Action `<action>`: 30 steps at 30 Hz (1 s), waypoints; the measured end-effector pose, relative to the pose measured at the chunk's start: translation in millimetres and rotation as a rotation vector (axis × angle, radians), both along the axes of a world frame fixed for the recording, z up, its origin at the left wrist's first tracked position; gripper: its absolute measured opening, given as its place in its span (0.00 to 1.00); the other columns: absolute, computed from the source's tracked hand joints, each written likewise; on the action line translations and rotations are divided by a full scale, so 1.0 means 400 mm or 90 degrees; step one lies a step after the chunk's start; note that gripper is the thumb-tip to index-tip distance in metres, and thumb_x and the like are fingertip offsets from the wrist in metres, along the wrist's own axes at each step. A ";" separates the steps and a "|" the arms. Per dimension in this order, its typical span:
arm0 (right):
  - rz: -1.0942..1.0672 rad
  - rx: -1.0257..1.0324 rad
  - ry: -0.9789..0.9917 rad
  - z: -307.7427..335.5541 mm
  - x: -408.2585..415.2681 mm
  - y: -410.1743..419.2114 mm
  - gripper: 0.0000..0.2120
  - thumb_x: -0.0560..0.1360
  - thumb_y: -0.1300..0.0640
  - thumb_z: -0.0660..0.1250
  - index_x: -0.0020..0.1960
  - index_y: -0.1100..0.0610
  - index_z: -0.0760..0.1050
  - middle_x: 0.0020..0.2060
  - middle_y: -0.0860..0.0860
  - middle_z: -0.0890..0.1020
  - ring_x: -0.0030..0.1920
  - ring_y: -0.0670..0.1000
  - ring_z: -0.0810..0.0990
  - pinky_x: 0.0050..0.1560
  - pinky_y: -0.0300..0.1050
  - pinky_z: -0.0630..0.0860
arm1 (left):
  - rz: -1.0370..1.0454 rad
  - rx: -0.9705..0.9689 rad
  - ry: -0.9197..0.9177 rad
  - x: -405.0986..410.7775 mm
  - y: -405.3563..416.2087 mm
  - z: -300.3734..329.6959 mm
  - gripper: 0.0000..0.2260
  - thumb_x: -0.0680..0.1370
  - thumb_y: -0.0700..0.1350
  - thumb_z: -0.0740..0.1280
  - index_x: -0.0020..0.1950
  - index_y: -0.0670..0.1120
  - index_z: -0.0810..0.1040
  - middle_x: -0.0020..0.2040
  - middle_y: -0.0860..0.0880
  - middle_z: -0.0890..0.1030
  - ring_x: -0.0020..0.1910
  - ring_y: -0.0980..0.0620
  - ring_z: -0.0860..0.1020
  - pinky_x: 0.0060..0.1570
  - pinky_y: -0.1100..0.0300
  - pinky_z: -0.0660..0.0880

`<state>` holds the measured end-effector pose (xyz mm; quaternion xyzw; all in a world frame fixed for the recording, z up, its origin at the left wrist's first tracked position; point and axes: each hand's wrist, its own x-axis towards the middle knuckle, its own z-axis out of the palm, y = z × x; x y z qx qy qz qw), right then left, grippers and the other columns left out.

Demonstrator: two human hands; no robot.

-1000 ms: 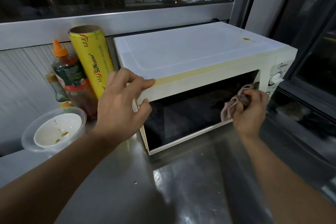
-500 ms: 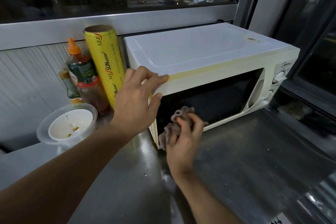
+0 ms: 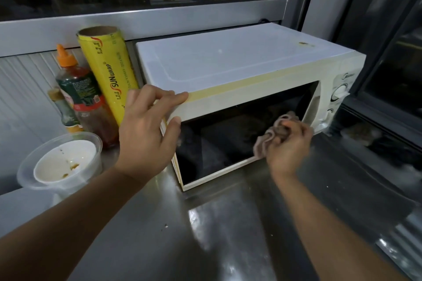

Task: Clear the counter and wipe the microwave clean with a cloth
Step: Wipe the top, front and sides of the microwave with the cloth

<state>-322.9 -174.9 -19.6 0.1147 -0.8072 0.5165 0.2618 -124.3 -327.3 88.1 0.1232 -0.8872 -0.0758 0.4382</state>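
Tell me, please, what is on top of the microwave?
On the microwave top, the left hand has its fingers resting at the front left corner, and a small brownish stain sits near the back right. Nothing else shows there. What lies under the fingers is covered.

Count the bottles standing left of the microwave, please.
2. A sauce bottle with an orange cap stands beside the yellow wrap roll; a smaller bottle stands left of it. Others may be hidden.
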 end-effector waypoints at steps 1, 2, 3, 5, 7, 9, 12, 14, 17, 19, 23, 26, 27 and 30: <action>-0.021 0.004 -0.035 -0.001 -0.036 0.015 0.19 0.64 0.70 0.64 0.53 0.62 0.77 0.58 0.61 0.73 0.54 0.61 0.77 0.54 0.40 0.68 | -0.005 -0.001 0.005 -0.002 -0.004 -0.003 0.15 0.73 0.39 0.64 0.59 0.42 0.79 0.48 0.42 0.76 0.49 0.41 0.71 0.50 0.63 0.59; -0.038 0.015 -0.066 0.000 -0.061 0.027 0.18 0.65 0.69 0.64 0.55 0.61 0.77 0.59 0.60 0.73 0.53 0.62 0.77 0.52 0.44 0.69 | -0.009 -0.002 0.008 -0.003 -0.007 -0.006 0.15 0.74 0.40 0.63 0.59 0.42 0.79 0.48 0.42 0.76 0.49 0.42 0.70 0.50 0.63 0.60; -0.045 0.022 -0.087 0.000 -0.078 0.033 0.18 0.67 0.68 0.64 0.56 0.60 0.76 0.59 0.59 0.72 0.52 0.61 0.76 0.51 0.47 0.70 | -0.013 -0.002 0.011 -0.004 -0.009 -0.008 0.15 0.74 0.41 0.63 0.60 0.43 0.79 0.49 0.43 0.76 0.50 0.43 0.70 0.51 0.64 0.60; -0.053 -0.005 -0.094 -0.002 -0.080 0.028 0.17 0.68 0.67 0.64 0.56 0.60 0.76 0.60 0.57 0.72 0.51 0.60 0.78 0.51 0.45 0.71 | -0.021 0.000 0.014 -0.006 -0.013 -0.008 0.15 0.74 0.42 0.62 0.60 0.43 0.78 0.49 0.43 0.76 0.50 0.44 0.70 0.53 0.67 0.60; -0.057 -0.037 -0.090 0.001 -0.039 0.009 0.16 0.68 0.67 0.64 0.56 0.61 0.76 0.59 0.58 0.72 0.50 0.58 0.78 0.50 0.40 0.70 | -0.025 -0.002 0.012 -0.006 -0.015 -0.008 0.15 0.74 0.42 0.62 0.60 0.43 0.78 0.49 0.43 0.76 0.50 0.44 0.69 0.52 0.65 0.61; -0.018 -0.028 -0.045 -0.003 0.040 -0.020 0.16 0.66 0.69 0.64 0.53 0.62 0.76 0.57 0.60 0.72 0.48 0.51 0.76 0.48 0.30 0.66 | -0.023 -0.006 0.009 -0.006 -0.014 -0.007 0.15 0.74 0.41 0.63 0.60 0.43 0.78 0.49 0.43 0.76 0.50 0.44 0.69 0.51 0.61 0.61; 0.080 -0.071 -0.038 -0.024 0.184 -0.077 0.15 0.64 0.72 0.64 0.50 0.63 0.77 0.57 0.60 0.71 0.48 0.48 0.75 0.55 0.30 0.69 | -0.020 0.004 0.012 -0.004 -0.004 -0.005 0.15 0.73 0.38 0.64 0.59 0.42 0.79 0.48 0.42 0.76 0.49 0.45 0.69 0.51 0.61 0.60; 0.129 -0.080 -0.088 -0.043 0.272 -0.116 0.14 0.66 0.69 0.65 0.52 0.62 0.76 0.57 0.56 0.71 0.48 0.52 0.76 0.51 0.38 0.73 | -0.015 0.016 0.015 -0.003 0.003 -0.003 0.15 0.72 0.37 0.65 0.59 0.42 0.79 0.48 0.42 0.76 0.49 0.44 0.69 0.51 0.62 0.60; 0.187 -0.082 -0.132 -0.068 0.371 -0.154 0.16 0.66 0.65 0.66 0.54 0.62 0.76 0.55 0.54 0.72 0.49 0.50 0.73 0.48 0.32 0.69 | -0.004 0.040 0.011 -0.001 0.013 -0.001 0.16 0.72 0.36 0.64 0.59 0.42 0.79 0.49 0.42 0.76 0.50 0.41 0.70 0.51 0.63 0.61; 0.214 -0.048 -0.081 -0.074 0.415 -0.165 0.14 0.66 0.62 0.64 0.51 0.61 0.77 0.54 0.56 0.73 0.52 0.53 0.73 0.49 0.40 0.72 | 0.009 0.051 0.012 0.000 0.019 0.001 0.16 0.72 0.36 0.64 0.60 0.42 0.79 0.50 0.42 0.76 0.51 0.40 0.71 0.51 0.65 0.60; 0.216 0.008 0.015 -0.074 0.408 -0.169 0.10 0.65 0.66 0.68 0.45 0.57 0.80 0.52 0.55 0.75 0.51 0.55 0.76 0.43 0.42 0.77 | 0.020 0.057 0.017 0.000 0.025 -0.001 0.16 0.72 0.35 0.65 0.59 0.42 0.79 0.50 0.42 0.76 0.51 0.40 0.71 0.51 0.65 0.61; 0.195 -0.021 -0.007 -0.081 0.337 -0.138 0.12 0.62 0.66 0.66 0.44 0.58 0.80 0.52 0.53 0.74 0.49 0.55 0.78 0.47 0.43 0.76 | 0.021 0.071 0.028 -0.001 0.026 -0.006 0.16 0.73 0.35 0.65 0.60 0.43 0.79 0.50 0.42 0.76 0.53 0.41 0.71 0.51 0.68 0.61; 0.183 -0.034 -0.014 -0.083 0.303 -0.124 0.13 0.62 0.67 0.64 0.44 0.59 0.80 0.53 0.54 0.73 0.49 0.55 0.78 0.50 0.40 0.75 | 0.022 0.074 0.032 -0.002 0.026 -0.007 0.16 0.73 0.35 0.64 0.60 0.43 0.79 0.50 0.43 0.76 0.53 0.42 0.70 0.52 0.71 0.61; 0.103 -0.049 -0.049 -0.083 0.176 -0.077 0.15 0.62 0.73 0.64 0.45 0.62 0.79 0.54 0.59 0.73 0.50 0.57 0.78 0.56 0.31 0.68 | 0.024 0.072 0.048 -0.006 0.025 -0.013 0.16 0.73 0.36 0.64 0.60 0.43 0.79 0.50 0.43 0.75 0.53 0.44 0.69 0.55 0.73 0.59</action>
